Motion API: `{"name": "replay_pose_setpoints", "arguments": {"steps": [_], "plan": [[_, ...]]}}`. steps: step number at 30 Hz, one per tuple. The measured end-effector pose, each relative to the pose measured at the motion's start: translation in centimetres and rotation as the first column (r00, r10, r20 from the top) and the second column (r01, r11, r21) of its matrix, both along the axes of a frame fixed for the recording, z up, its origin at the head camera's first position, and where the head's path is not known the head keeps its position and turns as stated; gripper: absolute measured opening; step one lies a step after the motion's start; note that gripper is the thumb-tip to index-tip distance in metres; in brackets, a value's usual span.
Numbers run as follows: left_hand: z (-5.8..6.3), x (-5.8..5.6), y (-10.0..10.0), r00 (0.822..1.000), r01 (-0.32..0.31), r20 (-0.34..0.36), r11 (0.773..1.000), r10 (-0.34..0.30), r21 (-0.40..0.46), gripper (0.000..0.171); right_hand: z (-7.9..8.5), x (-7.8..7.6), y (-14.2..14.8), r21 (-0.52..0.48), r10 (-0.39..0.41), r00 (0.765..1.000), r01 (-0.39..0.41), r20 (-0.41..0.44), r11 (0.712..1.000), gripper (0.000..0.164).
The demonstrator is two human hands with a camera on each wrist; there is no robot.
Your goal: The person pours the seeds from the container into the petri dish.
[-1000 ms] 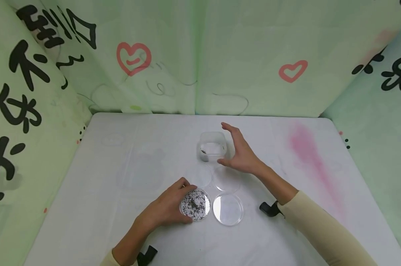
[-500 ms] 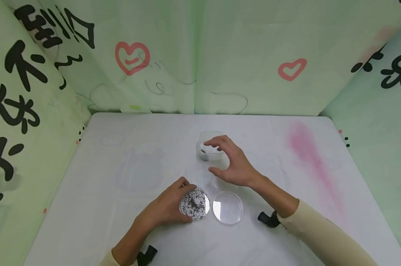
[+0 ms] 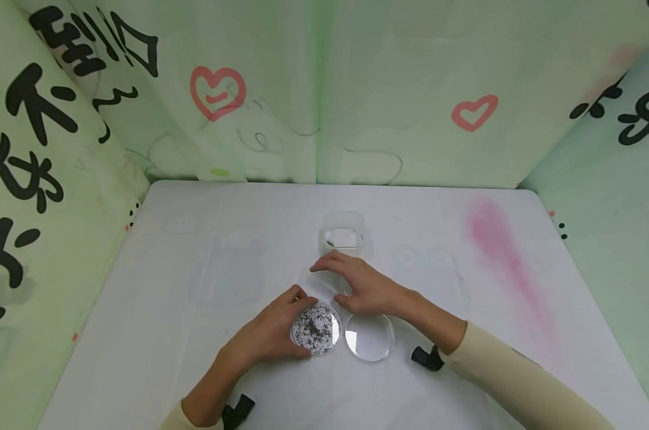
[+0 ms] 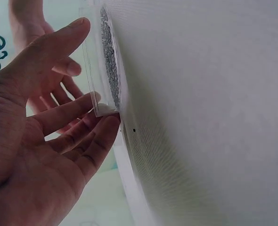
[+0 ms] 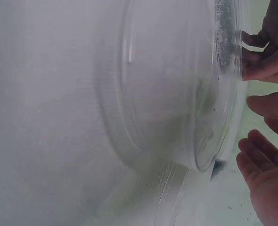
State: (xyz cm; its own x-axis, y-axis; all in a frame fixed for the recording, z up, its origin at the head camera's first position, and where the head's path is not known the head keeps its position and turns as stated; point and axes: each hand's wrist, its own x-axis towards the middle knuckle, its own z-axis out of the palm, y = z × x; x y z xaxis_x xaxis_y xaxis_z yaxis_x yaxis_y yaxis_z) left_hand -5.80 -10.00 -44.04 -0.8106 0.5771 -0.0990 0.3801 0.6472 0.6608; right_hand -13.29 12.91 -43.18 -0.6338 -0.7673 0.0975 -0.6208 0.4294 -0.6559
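My left hand (image 3: 271,331) holds a clear round petri dish (image 3: 316,329) by its sides, thumb at the near edge and fingers at the far one. A layer of dark grains fills the dish, seen edge-on in the left wrist view. Beside it on the right lies a clear petri dish (image 3: 370,339) with nothing in it. My right hand (image 3: 364,286) hovers behind these two, thumb and fingers spread apart, with nothing between them. Under its fingertips another clear round dish (image 3: 320,285) lies on the table; a further one is hidden by the hand.
A translucent square container (image 3: 343,221) stands behind the dishes, with a few dark bits inside. The white table (image 3: 238,251) has a pink stain (image 3: 496,239) on the right. Green curtains (image 3: 281,89) enclose the back and sides.
The right hand has moved from beside the square container, leftward and toward me, to over the rear dishes. The left hand and its petri dish have stayed put.
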Motion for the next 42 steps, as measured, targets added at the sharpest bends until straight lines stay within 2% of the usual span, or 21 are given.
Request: {"name": "replay_pose_setpoints", "arguments": {"steps": [7, 11, 20, 32, 42], "plan": [[0.0, 0.1, -0.4, 1.000, -0.001, -0.013, 1.000, 0.001, -0.003, 0.085, -0.3, -0.1, -0.7, 0.190, 0.021, 0.999, -0.027, 0.033, 0.981, 0.076], [-0.1, 0.1, -0.5, 1.000, 0.000, -0.013, 1.000, -0.001, -0.009, 0.086, -0.6, -0.3, -1.1, 0.247, 0.067, 0.998, -0.062, -0.012, 0.967, 0.077], [0.0, 0.2, -0.8, 1.000, -0.006, -0.020, 1.000, 0.005, -0.022, 0.087, -0.8, -0.5, -1.7, 0.280, 0.131, 0.985, -0.094, -0.115, 0.955, 0.074], [-0.2, 0.2, -0.9, 1.000, -0.004, -0.025, 1.000, 0.003, -0.018, 0.086, -0.4, -0.7, -2.1, 0.292, 0.139, 0.985, -0.105, -0.100, 0.951, 0.071], [-0.4, 0.4, -1.2, 1.000, -0.022, -0.023, 1.000, 0.021, -0.016, 0.086, -0.1, -0.8, -2.2, 0.275, 0.094, 0.989, -0.060, -0.112, 0.960, 0.072]]}}
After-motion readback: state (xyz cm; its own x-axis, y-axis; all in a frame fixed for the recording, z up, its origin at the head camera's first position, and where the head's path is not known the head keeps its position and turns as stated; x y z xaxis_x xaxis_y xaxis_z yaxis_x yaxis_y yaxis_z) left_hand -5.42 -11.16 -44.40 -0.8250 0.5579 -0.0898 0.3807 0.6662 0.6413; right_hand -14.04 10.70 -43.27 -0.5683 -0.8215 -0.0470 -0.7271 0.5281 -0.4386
